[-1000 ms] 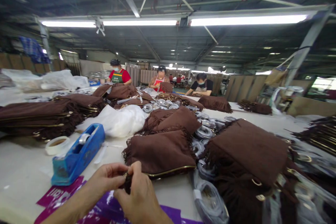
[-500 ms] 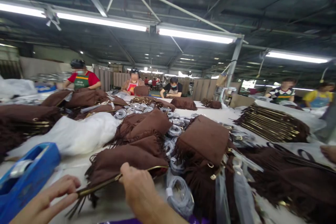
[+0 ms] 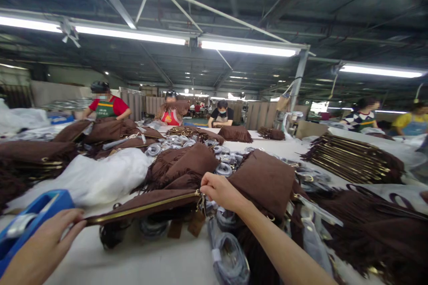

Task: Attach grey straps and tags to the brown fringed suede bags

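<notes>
A brown fringed bag point(image 3: 147, 203) is stretched between my hands, its gold zipper edge facing me. My left hand point(image 3: 55, 234) pinches the bag's left corner, near the blue tape dispenser point(image 3: 50, 202). At the right end of the zipper my right hand point(image 3: 219, 190) is closed on the zipper pull, which the fingers mostly hide. Small metal hardware dangles beneath them. Under the raised bag lie a dark round object point(image 3: 112, 234) and brown tags point(image 3: 195, 223). Another brown bag point(image 3: 264, 182) lies just right of my right hand.
Coiled straps in clear wrap point(image 3: 230, 254) lie along the table. A white plastic bundle point(image 3: 107, 171) sits at left, a stack of zippered bags point(image 3: 351, 158) at right. Several co-workers, including a person in a green apron point(image 3: 105, 107), work across the table.
My right hand has moved right along the zipper to its end. The gap with red lining at that end now looks closed. The bag's front edge is lifted and pulled straighter.
</notes>
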